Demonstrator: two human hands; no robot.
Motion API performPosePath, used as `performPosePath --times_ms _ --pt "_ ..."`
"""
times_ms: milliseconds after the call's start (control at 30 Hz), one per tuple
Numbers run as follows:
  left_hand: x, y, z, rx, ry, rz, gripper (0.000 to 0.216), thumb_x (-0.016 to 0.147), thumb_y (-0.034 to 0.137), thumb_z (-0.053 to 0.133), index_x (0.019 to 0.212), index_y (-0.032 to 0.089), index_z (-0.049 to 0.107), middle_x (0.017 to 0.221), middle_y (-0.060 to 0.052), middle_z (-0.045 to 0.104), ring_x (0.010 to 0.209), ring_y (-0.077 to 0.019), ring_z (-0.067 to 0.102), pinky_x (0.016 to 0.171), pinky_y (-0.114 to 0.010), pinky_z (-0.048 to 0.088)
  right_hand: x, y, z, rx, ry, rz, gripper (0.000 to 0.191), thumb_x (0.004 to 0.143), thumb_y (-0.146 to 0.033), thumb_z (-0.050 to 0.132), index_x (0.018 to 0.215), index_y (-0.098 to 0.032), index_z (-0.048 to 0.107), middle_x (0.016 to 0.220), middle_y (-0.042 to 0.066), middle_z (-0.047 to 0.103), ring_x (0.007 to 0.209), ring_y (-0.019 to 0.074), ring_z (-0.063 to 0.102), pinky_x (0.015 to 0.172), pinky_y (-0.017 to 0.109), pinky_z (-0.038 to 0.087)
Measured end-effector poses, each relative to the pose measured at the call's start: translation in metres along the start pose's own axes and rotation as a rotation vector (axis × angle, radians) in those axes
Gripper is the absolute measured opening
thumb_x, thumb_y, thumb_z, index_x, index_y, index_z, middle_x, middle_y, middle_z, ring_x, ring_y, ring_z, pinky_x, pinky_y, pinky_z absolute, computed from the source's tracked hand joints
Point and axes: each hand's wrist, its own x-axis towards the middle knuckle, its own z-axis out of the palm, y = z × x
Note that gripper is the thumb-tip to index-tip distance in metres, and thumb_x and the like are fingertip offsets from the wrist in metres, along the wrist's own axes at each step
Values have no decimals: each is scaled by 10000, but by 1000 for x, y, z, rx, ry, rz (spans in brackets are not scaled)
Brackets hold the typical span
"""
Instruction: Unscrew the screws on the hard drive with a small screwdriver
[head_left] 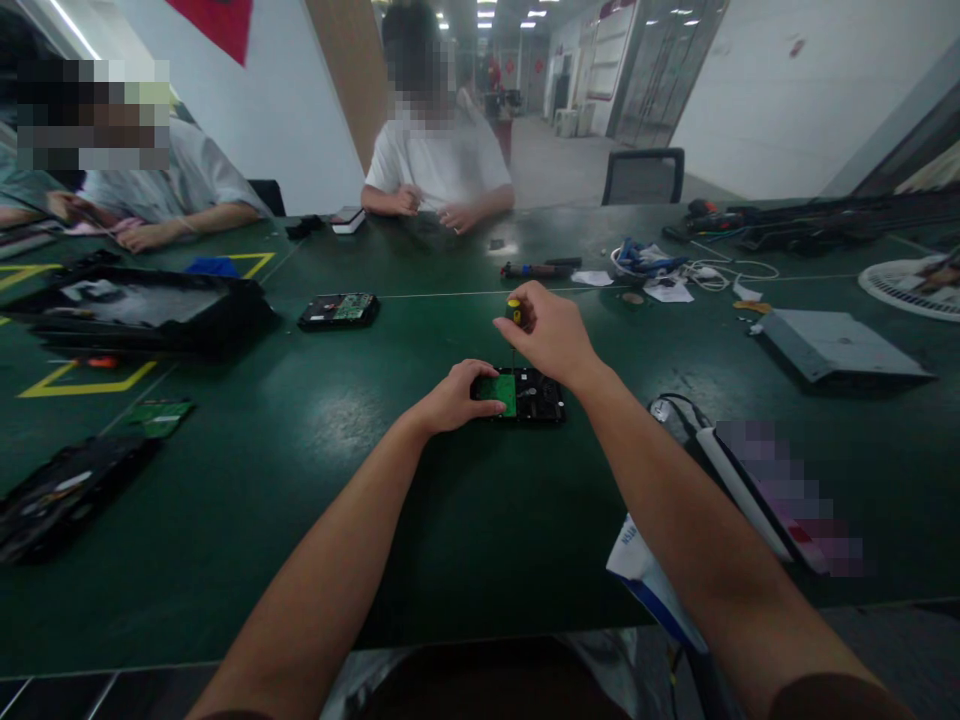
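A black hard drive (pixel 541 398) with a green circuit board (pixel 508 392) on its left part lies flat on the green table in front of me. My left hand (pixel 459 396) grips the drive's left end, thumb on the near side and fingers on the far side. Upright above the board stands a screwdriver (pixel 514 312) with a yellow and black handle. My right hand (pixel 551 330) pinches that handle from the right, fingers closed. The thin shaft runs down to the board's right edge; whether the tip sits in a screw is too small to tell.
Another drive (pixel 339 310) lies farther off, left of centre. A black tray (pixel 142 305) and dark drive parts (pixel 71 490) are at left. A grey metal box (pixel 840 345), tools (pixel 540 270) and cables (pixel 649 258) lie right. Two people sit across the table.
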Motion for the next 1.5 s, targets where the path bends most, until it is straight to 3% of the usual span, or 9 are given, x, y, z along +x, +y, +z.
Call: performPosePath --times_ms 167,333,467,567,733,833,1133,1500 --pt "0 -3 0 -17 -12 -16 632 792 513 782 1326 242 579 1396 -113 559 1302 -315 525 1123 -507 438 0 -1 -2 -109 -76 5 260 887 -444 685 988 -221 597 893 62 699 797 237 627 733 370 448" --pt "0 -2 -1 -29 -13 -2 629 784 510 789 1317 236 599 1409 -123 553 1320 -327 513 1133 -520 429 3 -4 -13 -42 118 20 258 920 -443 643 1047 -222 606 933 70 707 837 237 647 768 374 476" --pt "0 -2 -1 -49 -22 -27 622 782 502 792 1322 259 600 1417 -114 550 1336 -331 503 1136 -533 425 9 11 -25 -96 246 117 174 943 -312 568 1069 -214 636 974 92 722 889 254 666 830 409 503" --pt "0 -2 -2 -51 -28 -47 638 783 519 788 1333 260 595 1428 -110 540 1340 -328 500 1135 -527 429 12 37 -28 -223 96 283 178 890 -224 574 1014 -178 693 973 119 746 938 290 689 862 442 523" --pt "-2 -1 -3 -45 -28 -33 637 791 520 783 1337 251 592 1431 -114 537 1340 -325 497 1140 -520 426 6 78 -17 -469 -482 496 195 839 -186 644 978 -162 778 1101 178 761 1054 320 711 911 413 540" --pt "-1 0 -3 -40 -21 -23 627 790 505 784 1332 253 593 1420 -113 549 1338 -327 501 1144 -526 420 0 89 -5 -484 -598 549 178 780 -264 769 928 -169 797 1018 164 779 998 324 732 841 389 568" --pt "-4 5 -5 -44 -16 -30 662 787 521 788 1357 249 591 1434 -108 551 1335 -323 512 1126 -507 440 -7 99 9 -534 -628 544 248 868 -273 678 1058 -155 784 1163 188 757 1088 320 721 897 390 558" --pt "-3 3 -7 -53 -48 -43 681 790 531 778 1377 248 581 1462 -114 531 1361 -333 495 1140 -517 427 -6 98 12 -523 -631 541 269 874 -336 685 1063 -173 786 1142 169 767 1047 292 732 876 360 562"
